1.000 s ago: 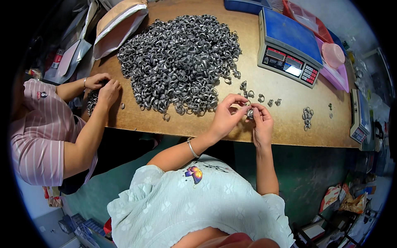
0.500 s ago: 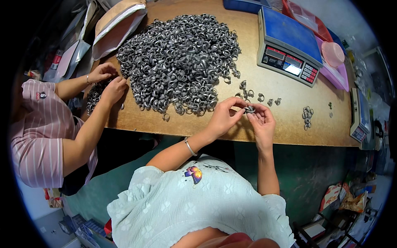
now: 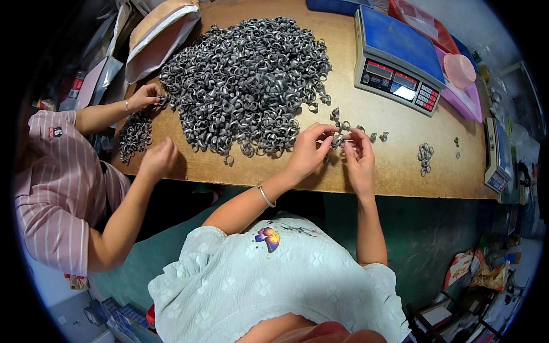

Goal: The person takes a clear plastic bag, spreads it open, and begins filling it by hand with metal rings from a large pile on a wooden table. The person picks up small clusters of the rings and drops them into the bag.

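Observation:
A big heap of grey metal rings (image 3: 243, 86) covers the middle of the table. Just right of its near edge, my left hand (image 3: 310, 150) pinches a metal ring (image 3: 337, 141) between thumb and fingertips. My right hand (image 3: 359, 159) meets it from the other side, thumb and fingers closed at the ring, partly hiding it. Beyond my fingertips lie several loose rings (image 3: 345, 125), with a few more (image 3: 384, 136) to the right. Farther right sits a small group of rings (image 3: 425, 158).
At left a co-worker's hand (image 3: 144, 97) holds small pieces by the heap, near a smaller ring pile (image 3: 136, 136). A blue-topped scale (image 3: 397, 48) stands at the back right, beside a pink tray (image 3: 466, 103). Another scale (image 3: 497, 154) is at the right edge. A paper sack (image 3: 160, 40) leans at back left.
Both my hands have shifted slightly away from me with the ring, and my right fingers have moved. The co-worker's two hands have drawn apart, uncovering the small pile.

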